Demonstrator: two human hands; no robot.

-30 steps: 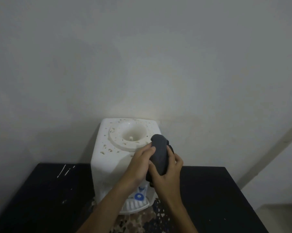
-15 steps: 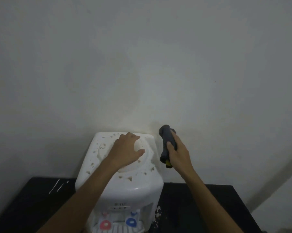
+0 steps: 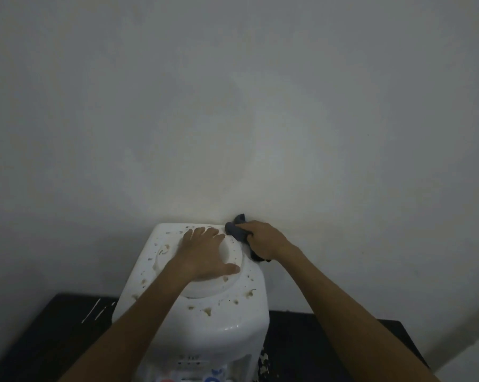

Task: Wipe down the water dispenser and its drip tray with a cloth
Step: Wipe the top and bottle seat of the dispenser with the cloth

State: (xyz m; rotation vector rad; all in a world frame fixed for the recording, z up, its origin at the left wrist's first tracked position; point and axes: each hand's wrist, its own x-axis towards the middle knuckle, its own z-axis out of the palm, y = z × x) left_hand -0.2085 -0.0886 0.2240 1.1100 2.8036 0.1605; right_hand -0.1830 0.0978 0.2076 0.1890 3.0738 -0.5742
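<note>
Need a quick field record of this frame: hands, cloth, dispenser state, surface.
left hand: open, flat on top of the water dispenser, over its round recess
right hand: shut on dark cloth
cloth position: at dispenser's back right top corner, next to the wall
dispenser top: white, spotted with brownish marks
taps: red and blue, barely in view at bottom edge
drip tray: not in view
surface: black table

Left hand [image 3: 205, 255] lying flat, fingers spread; right hand [image 3: 263, 239] fisting, knuckles up, both forearms reaching forward.
</note>
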